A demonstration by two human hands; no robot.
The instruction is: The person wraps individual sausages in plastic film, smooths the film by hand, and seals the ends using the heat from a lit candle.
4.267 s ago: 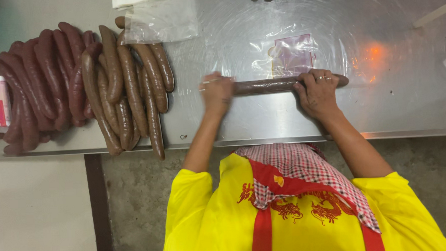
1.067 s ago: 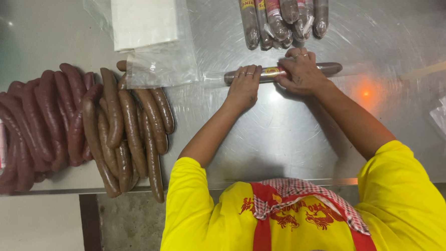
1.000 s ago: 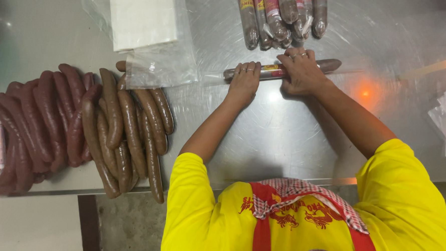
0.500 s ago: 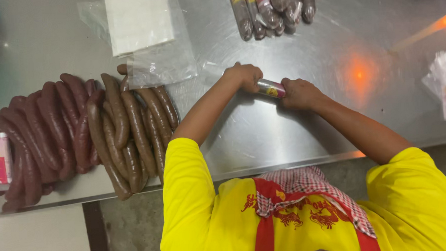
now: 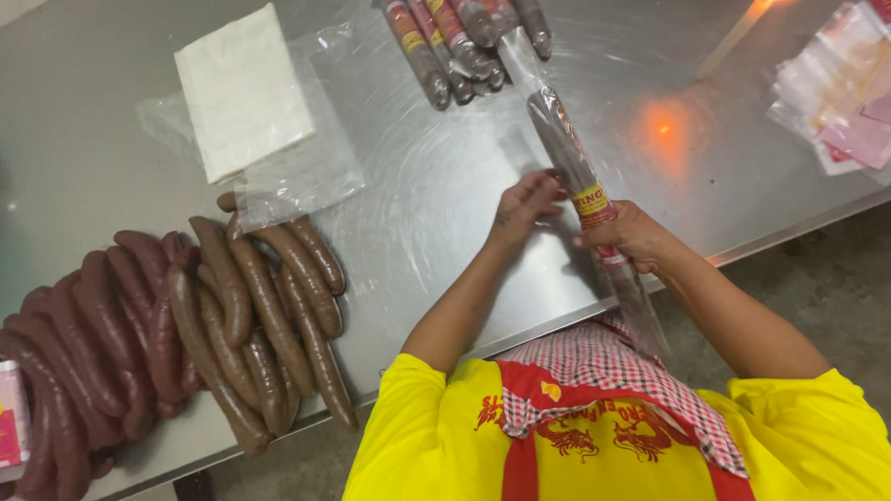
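Hands meet over the near edge of the shiny steel surface [image 5: 444, 210], both forearms reaching forward from yellow sleeves. The right hand [image 5: 633, 237] has its fingers clamped around a long dark sausage in a clear plastic sleeve with a yellow-and-red label [image 5: 574, 170], gripping just below the label. The sausage is tilted, its far end pointing toward the surface's far edge and its near end hanging over the near edge above a red-checked cloth [image 5: 621, 373]. The left hand [image 5: 524, 202] touches the sausage's left side, fingers loosely curled against the plastic. A row of wrapped sausages [image 5: 461, 29] lies at the far edge; a heap of bare brown sausages [image 5: 168, 323] fills the left end.
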